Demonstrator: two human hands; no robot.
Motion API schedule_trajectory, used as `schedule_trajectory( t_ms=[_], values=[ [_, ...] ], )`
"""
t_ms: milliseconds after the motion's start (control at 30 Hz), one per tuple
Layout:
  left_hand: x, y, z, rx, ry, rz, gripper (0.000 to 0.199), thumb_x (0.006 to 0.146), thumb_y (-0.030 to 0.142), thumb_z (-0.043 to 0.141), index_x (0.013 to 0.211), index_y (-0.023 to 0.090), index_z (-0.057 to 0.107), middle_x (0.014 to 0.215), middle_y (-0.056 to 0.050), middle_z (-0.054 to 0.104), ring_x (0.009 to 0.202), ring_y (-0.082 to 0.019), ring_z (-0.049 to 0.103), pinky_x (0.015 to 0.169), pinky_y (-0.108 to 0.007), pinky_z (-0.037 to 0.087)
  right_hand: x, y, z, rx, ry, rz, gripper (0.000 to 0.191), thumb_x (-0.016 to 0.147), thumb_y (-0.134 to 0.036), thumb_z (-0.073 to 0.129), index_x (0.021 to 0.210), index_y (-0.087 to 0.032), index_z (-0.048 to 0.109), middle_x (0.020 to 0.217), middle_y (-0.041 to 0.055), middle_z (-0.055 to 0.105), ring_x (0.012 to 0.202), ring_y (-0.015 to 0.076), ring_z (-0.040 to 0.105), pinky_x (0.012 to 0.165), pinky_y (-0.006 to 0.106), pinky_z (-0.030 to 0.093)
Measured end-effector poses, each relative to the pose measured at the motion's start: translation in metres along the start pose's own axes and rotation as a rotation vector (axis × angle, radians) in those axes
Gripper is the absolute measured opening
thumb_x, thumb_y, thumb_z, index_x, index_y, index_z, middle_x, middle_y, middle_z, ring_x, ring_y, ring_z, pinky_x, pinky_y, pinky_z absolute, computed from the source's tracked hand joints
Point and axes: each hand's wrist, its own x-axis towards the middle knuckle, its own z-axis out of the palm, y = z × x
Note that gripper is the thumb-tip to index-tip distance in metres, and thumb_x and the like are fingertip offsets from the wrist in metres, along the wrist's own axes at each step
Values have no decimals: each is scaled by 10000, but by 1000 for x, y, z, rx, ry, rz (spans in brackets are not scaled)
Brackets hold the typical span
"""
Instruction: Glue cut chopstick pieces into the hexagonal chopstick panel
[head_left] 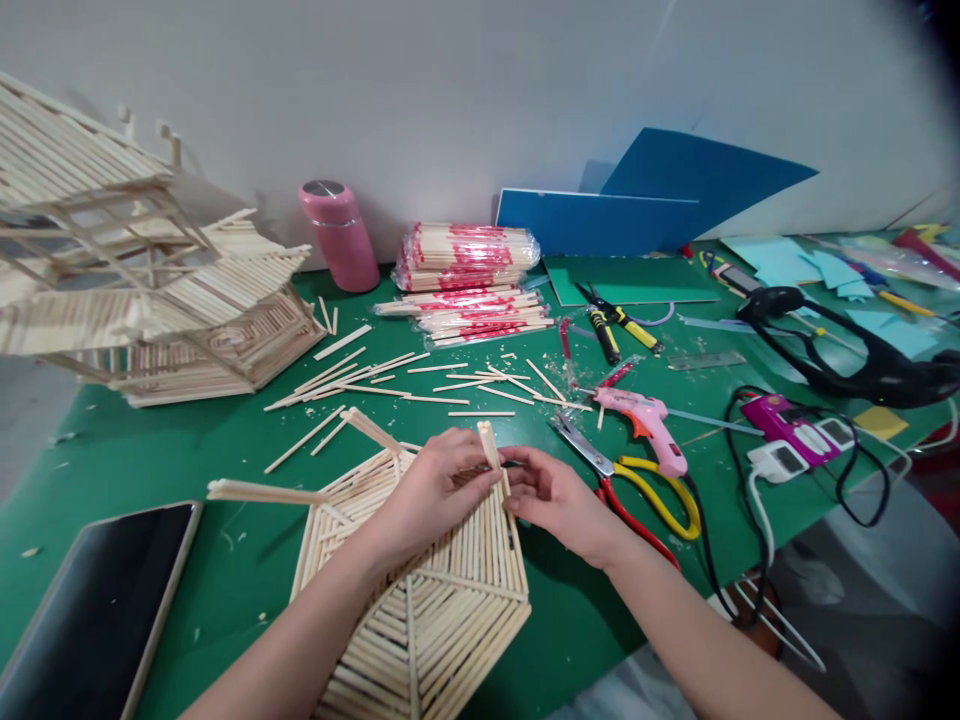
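A many-sided panel of pale wooden sticks [472, 640] lies flat on the green table in front of me. At its far right corner stands a short post of bundled sticks [489, 440]. My left hand [442, 490] reaches over the panel, thumb and fingers closed on this post. From the right, my right hand [551, 500] closes its curled fingers at the post's lower part; its fingertips are partly hidden. Two similar posts, a back one [373, 431] and a left one [266, 493], lean outward from other corners.
A stick-built house model [217, 290] stands at left, near a pink flask [341, 235]. Loose sticks [360, 385] and wrapped bundles [469, 260] lie behind. Red-yellow pliers [622, 475], a pink glue gun [645, 420] and a power strip [795, 430] occupy the right; a tablet [97, 610] lies front left.
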Motion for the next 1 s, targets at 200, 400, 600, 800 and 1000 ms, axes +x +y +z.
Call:
schedule_trajectory(
  t_ms=[200, 400, 600, 800, 1000],
  values=[
    [0, 2, 0, -9, -3, 2, 144, 787, 169, 506, 761, 168, 648, 754, -44, 629, 754, -172, 544, 697, -324, 428, 0, 8, -3, 108, 16, 3, 461, 622, -161, 677, 1033, -216, 476, 791, -25, 579, 741, 105, 572, 738, 274, 416],
    [0, -1, 1, -22, -8, 4, 148, 788, 171, 510, 774, 153, 656, 764, -56, 628, 769, -176, 546, 706, -324, 427, -1, 6, -1, 157, 25, 7, 477, 603, -192, 719, 1017, -223, 484, 774, -34, 588, 716, 96, 564, 724, 269, 400],
    [-1, -1, 2, -31, 11, 13, 141, 788, 174, 512, 780, 175, 652, 766, -42, 625, 768, -171, 552, 708, -319, 429, 0, 5, 0, 180, 17, 11, 466, 604, -185, 716, 1010, -218, 491, 803, -24, 592, 734, 105, 568, 718, 273, 396],
    [-1, 0, 0, -22, -6, 33, 135, 789, 163, 512, 777, 170, 646, 775, -40, 626, 762, -162, 546, 699, -307, 424, 0, 7, -1, 203, 11, 22, 466, 606, -128, 697, 1022, -201, 499, 815, -17, 594, 738, 100, 556, 713, 258, 395],
    [0, 1, 0, 19, -16, 25, 148, 797, 174, 501, 774, 169, 647, 759, -42, 620, 756, -167, 537, 695, -312, 419, 0, 6, 0, 211, 12, 23, 449, 603, -78, 666, 1013, -184, 518, 831, -11, 595, 741, 90, 542, 714, 244, 393]
  ],
)
